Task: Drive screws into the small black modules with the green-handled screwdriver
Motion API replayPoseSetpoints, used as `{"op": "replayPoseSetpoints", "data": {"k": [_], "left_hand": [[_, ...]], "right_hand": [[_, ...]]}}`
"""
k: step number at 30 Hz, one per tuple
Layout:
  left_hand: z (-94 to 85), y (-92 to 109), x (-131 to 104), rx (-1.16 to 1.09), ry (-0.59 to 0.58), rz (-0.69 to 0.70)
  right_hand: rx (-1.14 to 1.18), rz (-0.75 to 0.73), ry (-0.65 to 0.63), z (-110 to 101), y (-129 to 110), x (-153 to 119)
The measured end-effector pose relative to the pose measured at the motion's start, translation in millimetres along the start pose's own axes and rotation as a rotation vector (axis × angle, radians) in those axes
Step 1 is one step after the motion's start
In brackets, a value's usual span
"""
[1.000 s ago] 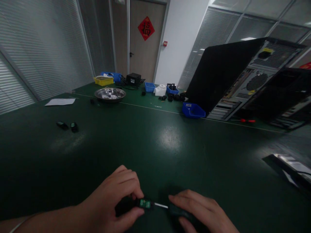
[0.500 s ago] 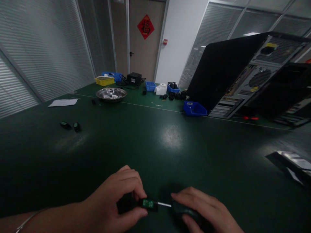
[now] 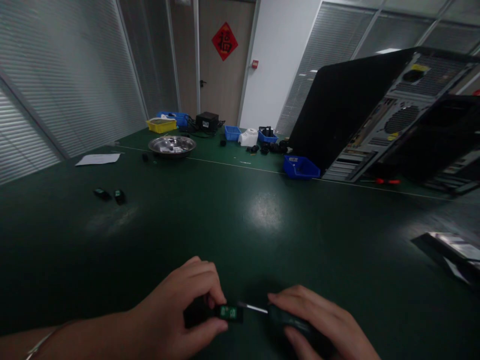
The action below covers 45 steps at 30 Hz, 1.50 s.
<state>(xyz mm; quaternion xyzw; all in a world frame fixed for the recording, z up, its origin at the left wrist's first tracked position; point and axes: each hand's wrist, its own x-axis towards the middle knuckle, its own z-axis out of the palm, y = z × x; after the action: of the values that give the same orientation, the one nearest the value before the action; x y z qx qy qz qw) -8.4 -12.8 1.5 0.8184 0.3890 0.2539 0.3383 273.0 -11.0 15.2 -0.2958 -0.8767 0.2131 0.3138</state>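
Moved right hand slightly right since half a second ago, carrying screwdriver along with shaft tilted more; kept right fingers wrapped round its handle; pinched small green-and-black module in left hand, thumb and fingers closed to its width; held module low near centre, over green table; couldn't tell tip contact with module.
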Motion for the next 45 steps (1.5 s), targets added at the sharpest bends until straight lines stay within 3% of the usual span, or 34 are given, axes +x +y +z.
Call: {"op": "replayPoseSetpoints", "data": {"k": [6,11,15,18,27,34,45], "left_hand": [[-4.2,8.1,3.9,0.131,-0.089,-0.018],[-9.2,11.0,1.8,0.144,-0.053,0.026],[-12.7,11.1,4.0,0.177,-0.223,0.154],[-14.3,12.7,4.9,0.229,-0.297,0.162],[-7.9,3.9,4.6,0.065,-0.153,0.044],[-4.4,-2.6,1.0,0.019,-0.007,0.103],[-5.9,3.1,3.4,-0.011,0.03,0.227]], "right_hand": [[-0.027,-0.007,0.029,0.1,-2.1,3.6],[-0.077,0.021,0.073,-1.4,-6.8,-0.1],[-0.095,0.015,0.104,-2.5,-7.9,-0.3],[-0.082,0.008,0.103,-3.2,-9.0,0.9],[-0.091,0.018,0.088,-2.9,-10.0,3.7],[-0.088,-0.002,0.029,-1.7,-12.3,4.2],[-0.058,0.04,0.025,-0.5,-13.1,3.1]]}}
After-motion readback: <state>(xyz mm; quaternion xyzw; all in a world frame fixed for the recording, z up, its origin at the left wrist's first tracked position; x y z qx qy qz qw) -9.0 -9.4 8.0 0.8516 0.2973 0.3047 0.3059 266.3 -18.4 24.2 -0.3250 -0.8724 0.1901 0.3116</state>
